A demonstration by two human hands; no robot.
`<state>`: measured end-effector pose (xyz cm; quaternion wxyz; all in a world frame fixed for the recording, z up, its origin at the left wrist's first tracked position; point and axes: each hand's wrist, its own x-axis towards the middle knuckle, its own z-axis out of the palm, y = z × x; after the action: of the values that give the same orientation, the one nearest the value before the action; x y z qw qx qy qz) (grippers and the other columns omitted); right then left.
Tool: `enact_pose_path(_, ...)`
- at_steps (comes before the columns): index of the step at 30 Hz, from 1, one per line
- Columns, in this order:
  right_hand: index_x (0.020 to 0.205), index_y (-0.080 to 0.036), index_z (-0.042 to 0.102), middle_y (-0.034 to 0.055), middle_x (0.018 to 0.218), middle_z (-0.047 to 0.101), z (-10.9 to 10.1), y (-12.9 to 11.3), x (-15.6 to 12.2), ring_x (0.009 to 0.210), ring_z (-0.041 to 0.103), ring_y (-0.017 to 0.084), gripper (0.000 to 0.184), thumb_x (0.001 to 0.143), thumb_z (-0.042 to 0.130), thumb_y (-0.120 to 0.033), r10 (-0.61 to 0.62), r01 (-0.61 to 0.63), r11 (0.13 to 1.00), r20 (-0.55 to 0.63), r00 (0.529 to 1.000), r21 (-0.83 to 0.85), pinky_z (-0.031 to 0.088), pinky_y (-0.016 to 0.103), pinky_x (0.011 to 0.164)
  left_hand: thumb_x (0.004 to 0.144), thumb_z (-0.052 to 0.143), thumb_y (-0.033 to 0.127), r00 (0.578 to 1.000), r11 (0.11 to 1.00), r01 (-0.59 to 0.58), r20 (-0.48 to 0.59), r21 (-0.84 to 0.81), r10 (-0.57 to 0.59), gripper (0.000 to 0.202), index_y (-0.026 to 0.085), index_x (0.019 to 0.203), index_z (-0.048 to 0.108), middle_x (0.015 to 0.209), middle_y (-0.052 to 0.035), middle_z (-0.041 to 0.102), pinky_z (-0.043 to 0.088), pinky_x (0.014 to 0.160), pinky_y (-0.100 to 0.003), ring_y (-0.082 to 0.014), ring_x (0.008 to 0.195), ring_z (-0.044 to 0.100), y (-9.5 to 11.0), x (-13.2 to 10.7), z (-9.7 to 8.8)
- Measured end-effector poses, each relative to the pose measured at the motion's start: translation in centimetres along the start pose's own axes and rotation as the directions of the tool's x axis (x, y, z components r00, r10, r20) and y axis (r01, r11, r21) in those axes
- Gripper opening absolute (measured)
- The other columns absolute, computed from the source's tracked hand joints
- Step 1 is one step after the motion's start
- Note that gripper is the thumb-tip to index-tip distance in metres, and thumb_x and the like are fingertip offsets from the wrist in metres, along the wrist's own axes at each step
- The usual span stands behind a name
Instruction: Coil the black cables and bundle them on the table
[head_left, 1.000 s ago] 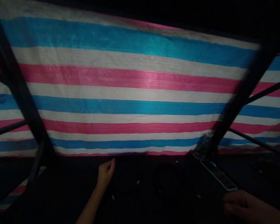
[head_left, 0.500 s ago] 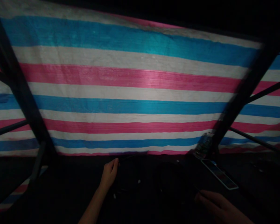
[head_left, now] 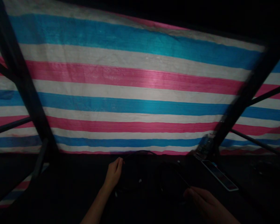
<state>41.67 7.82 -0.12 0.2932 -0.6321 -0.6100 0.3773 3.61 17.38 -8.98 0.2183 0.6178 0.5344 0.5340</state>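
Observation:
My left hand [head_left: 114, 172] is closed in a pinch on a thin black cable [head_left: 142, 151], which arches up and to the right from the fingertips. Lower right, my right hand [head_left: 204, 199] pinches a thin dark cable end [head_left: 184, 179] that runs up and left toward a dark cable coil [head_left: 156, 174] on the black surface. Whether both hands hold the same cable cannot be told in this dim light. Small white pieces, perhaps connectors or tags, lie between the hands, one white piece [head_left: 140, 180] near the middle.
A phone-like device with a pale edge [head_left: 220, 175] lies on the right, beside a clear plastic bottle [head_left: 205, 146]. Dark slanted posts stand left [head_left: 28, 90] and right [head_left: 240, 102]. A striped sheet [head_left: 140, 107] hangs behind the black surface.
My right hand has moved left and slightly up with its cable. My left hand has shifted slightly right, and the arched cable beyond it now shows more plainly. The view has tilted a little.

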Motion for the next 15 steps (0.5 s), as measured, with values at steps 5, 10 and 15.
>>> enact_pose_path(5,0.081,-0.017,0.077,0.0087,0.077,0.070,2.0,-0.8,0.5,0.074,0.063,0.023,0.063,0.077,0.056,-0.076,-0.041,0.039,0.998,0.028,0.999,0.046,0.050,0.030,0.068,0.088,0.057,0.058,0.996,0.973,0.093,0.019,-0.212,-0.091,0.047,0.019,0.061,0.057,0.056,0.0019,0.052,0.036,0.055,-0.025,-0.0144,0.055,0.051,0.7,-0.5,1.8)
enact_pose_path(10,0.087,-0.019,0.079,0.0059,0.079,0.070,4.8,-0.5,0.6,0.073,0.060,0.020,0.052,0.081,0.059,-0.067,-0.054,0.049,0.998,0.126,0.991,0.045,0.047,0.027,0.066,0.074,0.067,0.071,0.935,0.759,0.314,0.047,-0.571,-0.351,0.056,0.021,0.059,0.047,0.046,0.0104,0.033,0.022,0.037,-0.020,-0.0067,0.037,0.027,1.0,-0.3,2.6)
enact_pose_path(15,0.085,-0.021,0.080,0.0069,0.086,0.073,4.9,1.4,-0.9,0.082,0.066,0.023,0.042,0.077,0.066,-0.061,0.118,-0.130,0.991,0.269,0.956,0.024,0.049,0.030,0.071,0.063,0.083,0.060,0.847,0.530,0.201,-0.125,-0.824,-0.517,0.061,0.022,0.056,0.036,0.045,0.0135,0.028,0.020,0.033,-0.017,-0.0034,0.036,0.022,0.8,1.3,0.1)
